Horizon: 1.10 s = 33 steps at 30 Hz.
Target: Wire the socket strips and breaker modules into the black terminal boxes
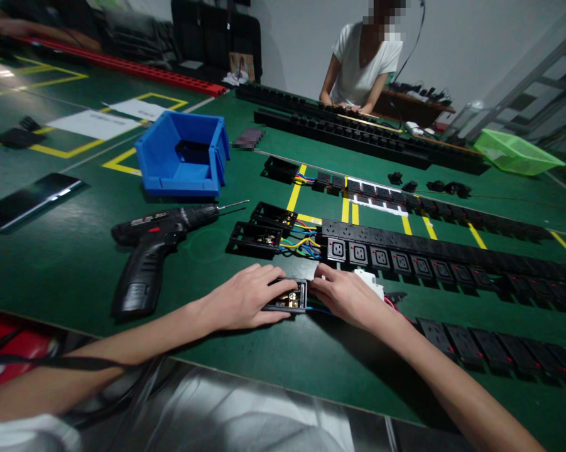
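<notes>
My left hand [252, 295] is wrapped over a black terminal box [302, 296] with brass terminals showing, which rests on the green table. At the box's right end my right hand [346, 292] has its fingers bent together around wires; a blue wire [321, 310] runs out below them. A white breaker-like module [370, 282] sits just behind my right hand, and red wires lead from there to a row of black sockets [471, 348]. Just beyond my hands lie two similar terminal boxes [255, 239] joined by coloured wires to socket rows [379, 258].
A black cordless drill [144, 251] lies left of my hands, its bit pointing right. Behind it stands a blue bin [176, 182]. A phone [31, 199] lies at far left, a green basket [516, 152] at far right. Across the table a person [362, 66] works at long black strips [348, 135].
</notes>
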Tool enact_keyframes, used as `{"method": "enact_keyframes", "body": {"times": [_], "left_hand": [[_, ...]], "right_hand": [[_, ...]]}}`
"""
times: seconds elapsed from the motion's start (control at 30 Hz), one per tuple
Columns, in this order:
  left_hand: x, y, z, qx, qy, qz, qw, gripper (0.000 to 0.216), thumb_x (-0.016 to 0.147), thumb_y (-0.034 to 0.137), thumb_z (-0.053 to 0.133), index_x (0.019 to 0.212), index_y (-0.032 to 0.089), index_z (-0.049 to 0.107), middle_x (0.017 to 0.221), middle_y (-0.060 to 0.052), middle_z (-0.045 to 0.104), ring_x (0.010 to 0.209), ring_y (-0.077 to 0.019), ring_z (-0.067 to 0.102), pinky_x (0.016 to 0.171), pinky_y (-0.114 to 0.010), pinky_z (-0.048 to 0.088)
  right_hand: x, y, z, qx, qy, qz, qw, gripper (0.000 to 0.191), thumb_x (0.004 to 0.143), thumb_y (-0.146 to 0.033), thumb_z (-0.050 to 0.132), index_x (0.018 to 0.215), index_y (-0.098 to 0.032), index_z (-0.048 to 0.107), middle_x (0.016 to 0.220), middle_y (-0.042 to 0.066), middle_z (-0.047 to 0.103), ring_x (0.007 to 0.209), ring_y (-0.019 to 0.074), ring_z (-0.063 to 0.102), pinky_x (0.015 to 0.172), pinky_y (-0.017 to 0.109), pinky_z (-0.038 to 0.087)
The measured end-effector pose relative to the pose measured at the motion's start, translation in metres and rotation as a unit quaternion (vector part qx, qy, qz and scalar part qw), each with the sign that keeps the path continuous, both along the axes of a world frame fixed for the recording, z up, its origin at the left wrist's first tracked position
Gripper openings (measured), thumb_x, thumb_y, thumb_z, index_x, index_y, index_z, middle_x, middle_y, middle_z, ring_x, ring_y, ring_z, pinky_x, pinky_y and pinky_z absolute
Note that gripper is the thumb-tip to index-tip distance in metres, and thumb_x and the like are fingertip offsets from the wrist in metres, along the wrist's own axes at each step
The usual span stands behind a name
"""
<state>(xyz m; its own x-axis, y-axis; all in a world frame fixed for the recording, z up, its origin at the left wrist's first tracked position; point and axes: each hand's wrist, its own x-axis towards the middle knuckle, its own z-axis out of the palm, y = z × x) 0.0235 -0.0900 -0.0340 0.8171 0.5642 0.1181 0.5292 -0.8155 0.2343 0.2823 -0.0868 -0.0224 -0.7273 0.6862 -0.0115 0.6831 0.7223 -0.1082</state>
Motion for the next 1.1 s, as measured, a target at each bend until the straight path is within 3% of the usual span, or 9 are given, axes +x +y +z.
{"method": "enact_keyframes", "body": {"times": [0.27,0.67,0.83,1.1], "left_hand": [[0.0,0.0,-0.001,-0.007,-0.008,0.003,1.0,0.043,0.097,0.049,0.047,0.129,0.02,0.049,0.115,-0.011,0.056,0.1,-0.0259,0.055,0.086,-0.041,0.047],[0.0,0.001,-0.001,0.011,-0.012,-0.002,1.0,0.043,0.096,0.049,0.049,0.128,0.021,0.054,0.115,-0.011,0.057,0.1,-0.0247,0.056,0.088,-0.039,0.046],[0.0,0.001,-0.001,0.014,-0.006,-0.001,1.0,0.044,0.097,0.05,0.048,0.128,0.021,0.054,0.114,-0.011,0.057,0.099,-0.025,0.056,0.086,-0.039,0.046],[0.0,0.001,-0.001,0.009,-0.012,-0.002,1.0,0.046,0.096,0.049,0.049,0.133,0.022,0.051,0.116,-0.011,0.057,0.1,-0.0244,0.056,0.087,-0.038,0.047]], "right_hand": [[-0.001,0.001,0.0,-0.037,0.056,-0.006,0.998,0.018,0.1,-0.025,0.048,0.105,-0.017,0.063,0.1,0.004,0.057,0.066,0.0072,0.049,0.057,0.023,0.028],[0.0,-0.001,0.003,-0.001,-0.012,-0.014,1.0,0.02,0.1,-0.027,0.048,0.111,-0.02,0.064,0.104,0.004,0.057,0.066,0.0085,0.05,0.056,0.027,0.024],[0.002,0.0,0.008,0.01,-0.036,-0.018,0.999,0.022,0.102,-0.029,0.045,0.103,-0.019,0.065,0.098,0.005,0.056,0.069,0.0102,0.051,0.056,0.029,0.022],[0.004,0.002,0.011,-0.016,-0.01,-0.016,1.0,0.023,0.102,-0.028,0.046,0.101,-0.017,0.066,0.097,0.004,0.056,0.069,0.0091,0.052,0.058,0.027,0.028]]}}
